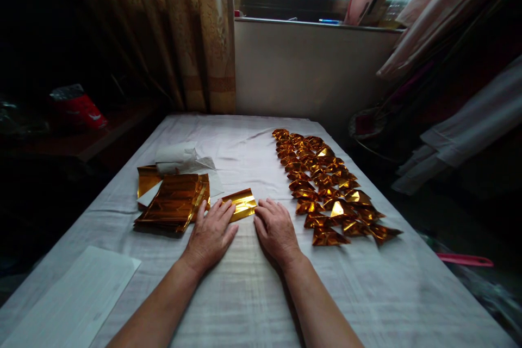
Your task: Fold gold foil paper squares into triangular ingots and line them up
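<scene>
Near the middle of the table (253, 136), slightly toward its near edge, a single gold foil sheet (243, 204) lay flat on the white cloth. The left hand (211, 234) lay open and spread, palm down, its fingertips pressing the sheet's left end; it gripped nothing. The right hand (276, 230) rested flat and open just beside the sheet's right end, seemingly touching only cloth, holding nothing. Judging by this, the sheet was being flattened or creased; doing that well would call for steadying one end firmly while running the fingers evenly along the fold, since thin foil wrinkles and slides easily. The sheet looked glossy, amber-gold, small and rectangular, with a bright glare band across it. A stack of foil sheets (173, 204) sat toward the left edge, and rows of folded gold pieces (326, 190) ran along the right side.
</scene>
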A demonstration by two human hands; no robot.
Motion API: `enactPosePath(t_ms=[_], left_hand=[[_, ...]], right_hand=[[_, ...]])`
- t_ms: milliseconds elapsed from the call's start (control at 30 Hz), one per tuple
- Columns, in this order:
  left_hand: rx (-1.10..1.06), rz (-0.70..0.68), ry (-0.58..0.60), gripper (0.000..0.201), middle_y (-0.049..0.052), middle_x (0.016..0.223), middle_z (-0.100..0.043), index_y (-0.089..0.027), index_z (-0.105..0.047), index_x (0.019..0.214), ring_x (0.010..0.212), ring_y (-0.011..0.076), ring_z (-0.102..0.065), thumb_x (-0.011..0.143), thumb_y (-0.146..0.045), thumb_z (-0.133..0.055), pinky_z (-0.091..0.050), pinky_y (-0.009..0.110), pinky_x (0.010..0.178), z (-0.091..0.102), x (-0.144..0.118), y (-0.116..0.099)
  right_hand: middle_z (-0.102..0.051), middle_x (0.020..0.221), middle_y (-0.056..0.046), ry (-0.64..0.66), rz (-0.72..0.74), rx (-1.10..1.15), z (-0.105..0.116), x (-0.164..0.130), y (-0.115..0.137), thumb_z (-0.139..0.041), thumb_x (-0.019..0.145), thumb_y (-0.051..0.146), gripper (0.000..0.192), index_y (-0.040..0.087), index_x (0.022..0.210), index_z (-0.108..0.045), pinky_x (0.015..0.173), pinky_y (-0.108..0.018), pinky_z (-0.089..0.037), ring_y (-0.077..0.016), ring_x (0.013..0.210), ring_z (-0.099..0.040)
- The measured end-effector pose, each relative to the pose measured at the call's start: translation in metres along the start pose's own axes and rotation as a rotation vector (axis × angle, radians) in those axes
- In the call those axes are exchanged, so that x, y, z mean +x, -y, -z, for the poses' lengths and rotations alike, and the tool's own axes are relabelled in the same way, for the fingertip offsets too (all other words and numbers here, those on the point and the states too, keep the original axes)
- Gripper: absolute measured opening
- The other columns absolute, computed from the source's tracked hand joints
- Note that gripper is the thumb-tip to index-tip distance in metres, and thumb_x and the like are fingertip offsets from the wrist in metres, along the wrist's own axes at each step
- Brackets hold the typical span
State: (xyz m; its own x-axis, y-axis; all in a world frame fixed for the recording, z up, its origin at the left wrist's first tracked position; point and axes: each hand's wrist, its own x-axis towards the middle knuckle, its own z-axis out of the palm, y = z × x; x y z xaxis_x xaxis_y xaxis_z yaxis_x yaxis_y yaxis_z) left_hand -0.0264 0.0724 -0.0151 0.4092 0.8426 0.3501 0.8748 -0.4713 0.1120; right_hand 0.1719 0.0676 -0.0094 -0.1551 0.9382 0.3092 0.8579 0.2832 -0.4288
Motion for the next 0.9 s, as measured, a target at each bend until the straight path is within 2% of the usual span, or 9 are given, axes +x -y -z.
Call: enactPosePath(t_ms=[200, 400, 567, 767, 900], left_hand=[[-0.107, -0.011, -0.041, 0.038, 0.01, 0.131, -0.065, -0.023, -0.059, 0.129, 0.126, 0.0294, -0.056, 0.094, -0.036, -0.051, -0.025, 0.059, 0.115, -0.0033, -0.0012, 0.0079], [-0.154, -0.003, -0.041, 0.034, 0.009, 0.127, -0.068, -0.023, -0.062, 0.124, 0.122, 0.0289, -0.059, 0.093, -0.036, -0.054, -0.027, 0.058, 0.114, -0.0023, 0.0, 0.0089], [-0.174, 0.007, -0.038, 0.033, 0.009, 0.127, -0.068, -0.023, -0.063, 0.123, 0.122, 0.0287, -0.059, 0.093, -0.035, -0.054, -0.027, 0.058, 0.114, -0.0022, 0.0001, 0.0088], [-0.202, 0.017, -0.042, 0.031, 0.009, 0.127, -0.068, -0.024, -0.064, 0.121, 0.122, 0.0274, -0.059, 0.094, -0.031, -0.051, -0.026, 0.057, 0.114, -0.0016, 0.001, 0.0079], [-0.21, 0.02, -0.015, 0.036, 0.01, 0.129, -0.067, -0.024, -0.063, 0.123, 0.123, 0.0288, -0.058, 0.09, -0.037, -0.059, -0.026, 0.058, 0.114, 0.0014, 0.0013, 0.0068]], right_hand=[[-0.064, 0.132, -0.008, -0.032, 0.083, 0.021, -0.005, 0.0006, -0.0014, -0.055, 0.088, 0.017, 0.037, 0.021, 0.124, -0.061, 0.109, -0.049, -0.036, -0.0288, 0.126, -0.053], [-0.065, 0.13, -0.007, 0.002, 0.116, 0.037, -0.0012, 0.0017, -0.001, -0.059, 0.088, 0.021, 0.027, 0.024, 0.113, -0.067, 0.106, -0.051, -0.039, -0.0299, 0.124, -0.054], [-0.064, 0.131, -0.007, 0.01, 0.125, 0.05, 0.0, 0.0018, -0.0035, -0.062, 0.086, 0.023, 0.028, 0.024, 0.114, -0.066, 0.107, -0.05, -0.038, -0.0306, 0.125, -0.053], [-0.063, 0.133, -0.009, 0.001, 0.123, 0.031, -0.005, 0.001, -0.0059, -0.061, 0.087, 0.024, 0.037, 0.023, 0.124, -0.062, 0.107, -0.051, -0.037, -0.0295, 0.125, -0.054], [-0.063, 0.132, -0.008, -0.003, 0.121, 0.013, -0.0053, 0.0015, -0.0052, -0.06, 0.089, 0.024, 0.028, 0.024, 0.116, -0.066, 0.106, -0.051, -0.038, -0.0292, 0.124, -0.055]])
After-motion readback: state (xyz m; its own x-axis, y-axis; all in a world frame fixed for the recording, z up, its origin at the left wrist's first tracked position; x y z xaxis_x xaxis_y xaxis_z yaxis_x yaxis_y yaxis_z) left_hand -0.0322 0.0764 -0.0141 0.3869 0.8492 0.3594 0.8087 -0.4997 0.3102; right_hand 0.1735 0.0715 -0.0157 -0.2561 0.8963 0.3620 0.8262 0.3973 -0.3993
